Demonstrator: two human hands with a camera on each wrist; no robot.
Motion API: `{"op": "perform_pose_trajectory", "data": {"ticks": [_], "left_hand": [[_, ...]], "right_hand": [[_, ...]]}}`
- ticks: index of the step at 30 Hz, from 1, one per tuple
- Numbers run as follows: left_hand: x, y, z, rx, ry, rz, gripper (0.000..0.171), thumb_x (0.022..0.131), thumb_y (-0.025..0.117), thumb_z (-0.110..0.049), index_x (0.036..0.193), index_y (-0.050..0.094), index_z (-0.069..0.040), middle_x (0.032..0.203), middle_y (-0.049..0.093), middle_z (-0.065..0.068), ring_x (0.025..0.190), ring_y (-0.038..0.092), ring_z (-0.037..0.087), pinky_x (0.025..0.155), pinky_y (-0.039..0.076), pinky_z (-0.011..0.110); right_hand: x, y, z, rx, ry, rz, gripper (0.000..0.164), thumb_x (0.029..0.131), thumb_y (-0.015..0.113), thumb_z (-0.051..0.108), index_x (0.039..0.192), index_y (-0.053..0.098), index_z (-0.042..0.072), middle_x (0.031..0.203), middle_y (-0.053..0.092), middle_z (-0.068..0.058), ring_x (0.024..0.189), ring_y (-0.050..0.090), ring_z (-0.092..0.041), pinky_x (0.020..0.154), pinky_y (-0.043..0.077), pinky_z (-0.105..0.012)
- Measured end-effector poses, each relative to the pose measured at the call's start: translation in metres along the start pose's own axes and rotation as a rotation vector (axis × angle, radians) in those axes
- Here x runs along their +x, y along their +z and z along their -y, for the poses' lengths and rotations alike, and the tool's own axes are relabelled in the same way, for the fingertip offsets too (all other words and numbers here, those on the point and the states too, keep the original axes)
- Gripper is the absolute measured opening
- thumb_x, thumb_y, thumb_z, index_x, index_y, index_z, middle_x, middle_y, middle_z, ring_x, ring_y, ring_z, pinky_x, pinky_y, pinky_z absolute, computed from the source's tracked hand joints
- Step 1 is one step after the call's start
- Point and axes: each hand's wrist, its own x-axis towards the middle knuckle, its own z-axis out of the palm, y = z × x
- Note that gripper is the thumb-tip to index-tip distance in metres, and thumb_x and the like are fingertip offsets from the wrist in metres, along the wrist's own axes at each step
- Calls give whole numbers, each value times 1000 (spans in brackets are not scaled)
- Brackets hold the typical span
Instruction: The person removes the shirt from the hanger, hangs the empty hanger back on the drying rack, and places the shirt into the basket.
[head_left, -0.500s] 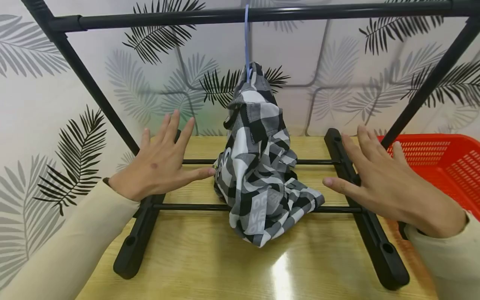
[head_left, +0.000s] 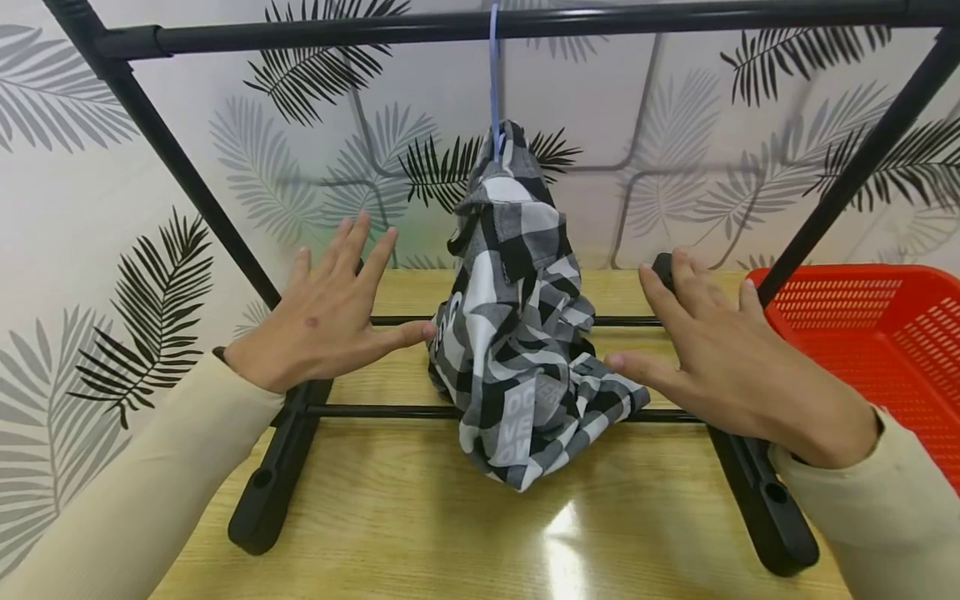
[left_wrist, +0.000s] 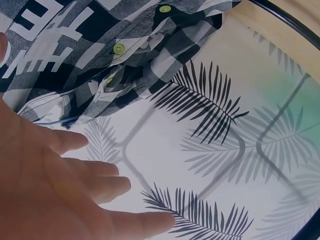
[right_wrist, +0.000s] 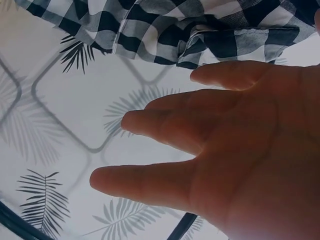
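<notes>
A black, white and grey checked shirt [head_left: 517, 317] hangs bunched on a light blue hanger [head_left: 494, 83] from the rack's top bar. My left hand [head_left: 318, 321] is spread with straight fingers at the shirt's left, its thumb tip at the cloth's edge; whether it touches, I cannot tell. To the right, my right hand [head_left: 727, 358] is likewise spread, and its thumb overlaps the shirt's lower right corner in the head view. Yellow-green buttons [left_wrist: 118, 48] and white lettering show on the shirt in the left wrist view. Both palms hold nothing.
The black rack [head_left: 322, 37] frames the shirt, with feet on a wooden table [head_left: 390, 508] and two thin crossbars low down. A red plastic basket [head_left: 847, 333] stands at the right. Behind is a leaf-patterned wall covering [head_left: 247, 208].
My right hand has moved left, closer to the shirt. The left hand has shifted only slightly to the right. The shirt hangs as before.
</notes>
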Motion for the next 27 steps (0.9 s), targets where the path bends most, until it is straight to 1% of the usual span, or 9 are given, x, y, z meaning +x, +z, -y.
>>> {"op": "perform_pose_trajectory", "data": {"ticks": [3,10,16,18,23,27], "left_hand": [[3,0,0,-22,16,-1,105,76,33,-82,151,1,-15,154,-10,10,140,-10,24,100,6,68],[9,-3,-2,-43,33,3,101,79,33,-79,150,-1,-16,154,-10,9,140,-9,24,102,9,66],[11,-3,-2,-57,36,-2,101,79,34,-79,150,-1,-16,154,-11,8,141,-6,24,103,9,64],[11,-3,-2,-63,35,-3,101,80,34,-78,151,-1,-16,154,-10,8,141,-6,25,103,9,64],[13,-3,-4,-75,35,-6,100,80,35,-78,151,0,-16,155,-9,7,141,-6,24,104,9,62],[14,-3,-5,-87,37,-6,100,80,36,-77,151,0,-17,155,-9,7,141,-7,24,105,8,61]], "right_hand": [[1,0,5,12,-13,-3,94,85,39,70,150,1,13,152,-11,-18,137,1,-45,98,-17,-61],[4,-2,22,51,-40,-7,92,85,36,71,150,2,16,153,-10,-15,139,1,-39,101,-10,-63],[9,-7,38,38,-69,-14,92,85,32,73,150,2,16,153,-6,-17,140,-2,-33,102,-10,-62],[11,-9,44,42,-71,-14,92,84,31,74,150,3,16,153,-6,-16,140,-3,-30,102,-9,-61],[14,-13,56,54,-79,-14,94,82,27,77,150,6,16,153,-9,-14,140,-4,-29,104,-7,-60],[16,-14,63,55,-99,-9,94,81,24,78,150,6,17,153,-9,-15,140,-5,-29,104,-7,-60]]}}
